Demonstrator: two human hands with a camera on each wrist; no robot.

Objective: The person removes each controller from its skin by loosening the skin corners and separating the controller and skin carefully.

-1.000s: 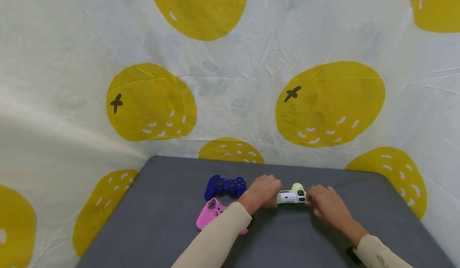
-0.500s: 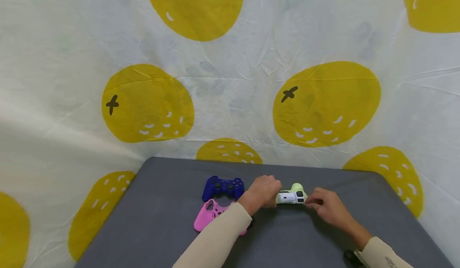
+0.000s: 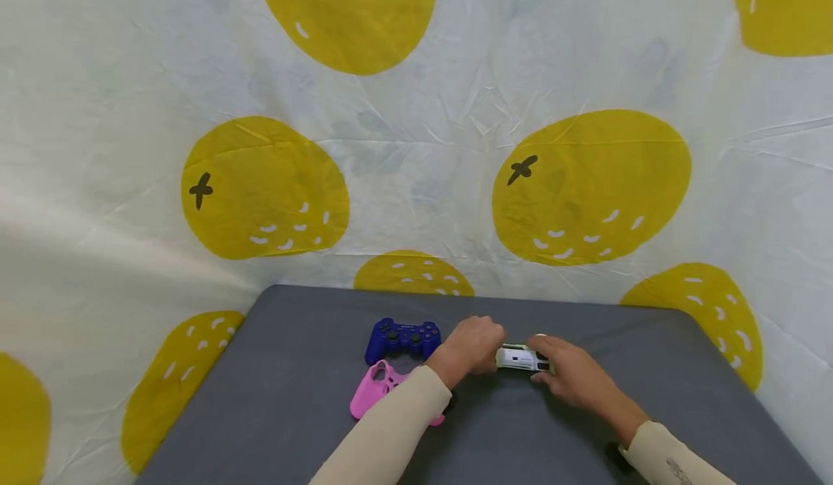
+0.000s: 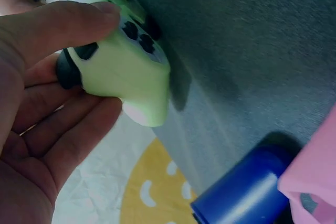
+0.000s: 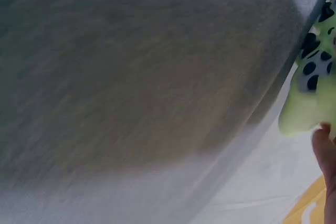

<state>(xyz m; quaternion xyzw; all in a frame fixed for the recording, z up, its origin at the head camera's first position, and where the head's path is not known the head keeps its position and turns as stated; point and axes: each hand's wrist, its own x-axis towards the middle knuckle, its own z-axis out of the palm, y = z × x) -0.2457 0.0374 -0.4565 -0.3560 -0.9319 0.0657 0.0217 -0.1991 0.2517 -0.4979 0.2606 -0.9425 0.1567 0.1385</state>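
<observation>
Nearest, on the right, a beige sleeve (image 3: pixel 680 460) bears dark lettering too small to read. Left of it lies a pink controller cover (image 3: pixel 372 395). Farther off, the left hand (image 3: pixel 470 345) and right hand (image 3: pixel 575 374) grip opposite ends of a light-green controller (image 3: pixel 517 358), right of the blue controller (image 3: pixel 403 339). The head view shows the green one's white panel, its print illegible; the left wrist view reveals dark buttons (image 4: pixel 129 30). Farthest hangs fruit-patterned cloth (image 3: pixel 416 181).

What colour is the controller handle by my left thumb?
The handle is mostly pale yellow-green, clearest in the left wrist view.
</observation>
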